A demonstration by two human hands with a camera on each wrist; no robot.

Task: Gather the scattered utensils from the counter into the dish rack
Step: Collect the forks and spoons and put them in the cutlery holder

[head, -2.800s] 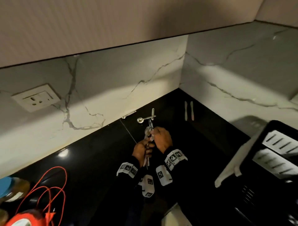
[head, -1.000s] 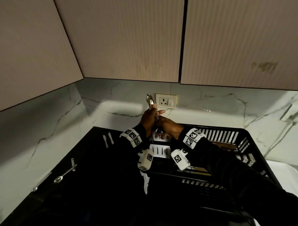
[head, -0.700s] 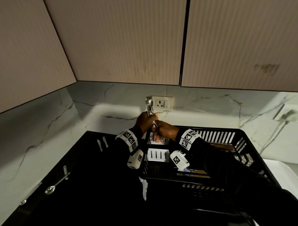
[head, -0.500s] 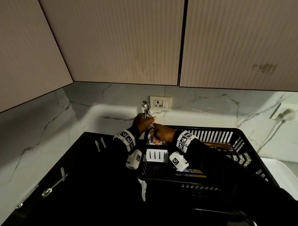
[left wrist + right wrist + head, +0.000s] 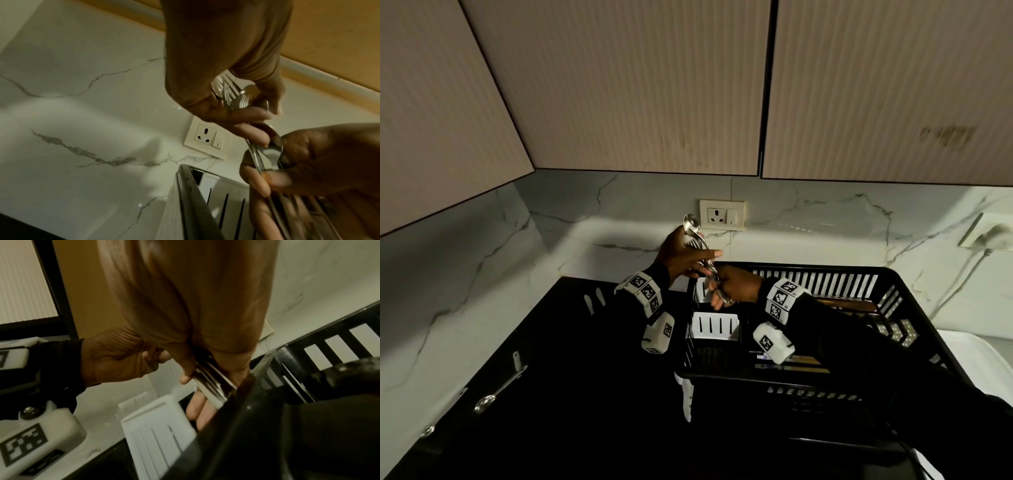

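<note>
You hold the utensil bundle (image 5: 700,251) between both hands, left hand (image 5: 681,255) curled at the bowls, right hand (image 5: 736,286) pinching the handles, evidently steadying it above the dish rack (image 5: 893,274).

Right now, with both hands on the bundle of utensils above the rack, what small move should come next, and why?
Probably lower the bundle of utensils handles-first into the white slotted holder just below. Left hand and right hand both grip it over the dish rack corner; more utensils, including a spoon, wait on the counter.
</note>
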